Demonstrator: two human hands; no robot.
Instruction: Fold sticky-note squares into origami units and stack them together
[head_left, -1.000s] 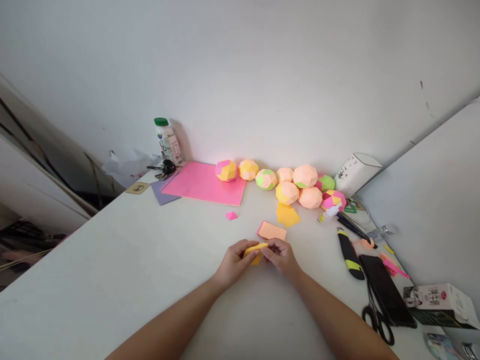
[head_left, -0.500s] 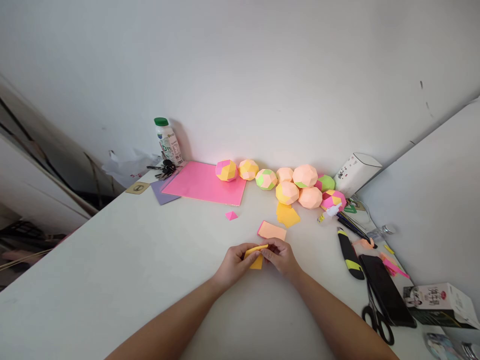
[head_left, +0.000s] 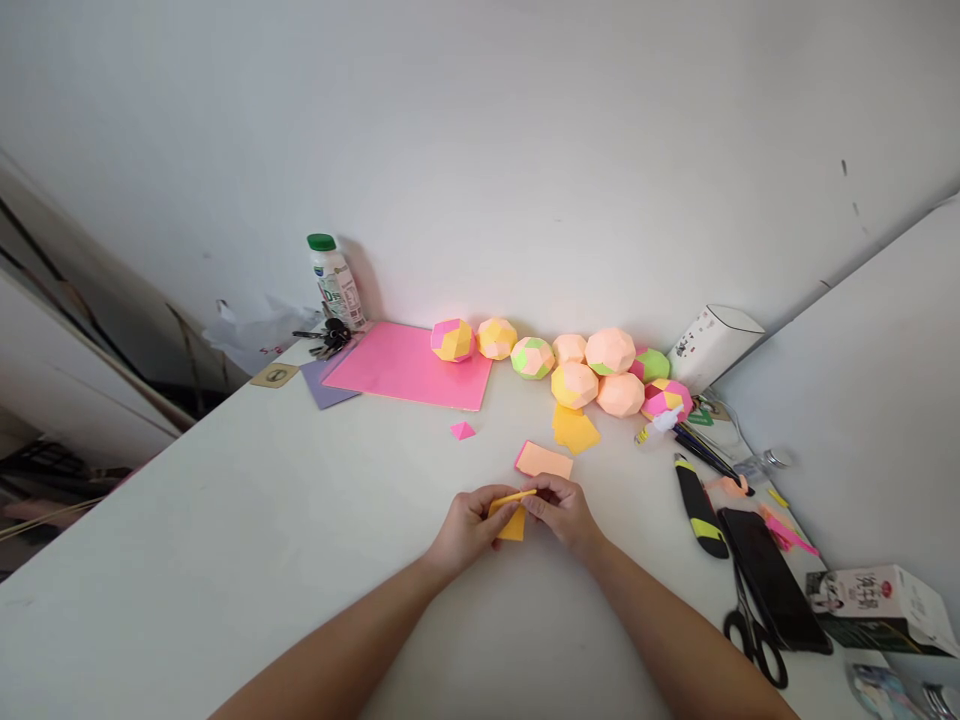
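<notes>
A small yellow-orange sheet of paper [head_left: 513, 525] is pinched between my two hands, its upper edge folded over. My left hand [head_left: 471, 522] is closed on the left side of the fold, thumb in front. At the right end of the fold, my right hand [head_left: 561, 512] grips with thumb and fingers. Just beyond the hands lies a peach paper pad [head_left: 544, 460] with a pink edge. Some loose yellow paper pieces [head_left: 576, 430] rest behind it, and a small folded pink piece [head_left: 463, 430] lies to the left.
Several faceted paper balls [head_left: 609, 352] line the wall. A pink sheet [head_left: 405, 370], keys [head_left: 335, 335] and a bottle [head_left: 335, 280] stand back left. On the right are a utility knife [head_left: 701, 507], a phone [head_left: 775, 580], scissors [head_left: 754, 640], a glue bottle [head_left: 660, 424] and a milk carton [head_left: 862, 592].
The folded upper edge of the yellow-orange paper looks flatter and thinner now. Both hands stay in nearly the same place, with slight finger shifts.
</notes>
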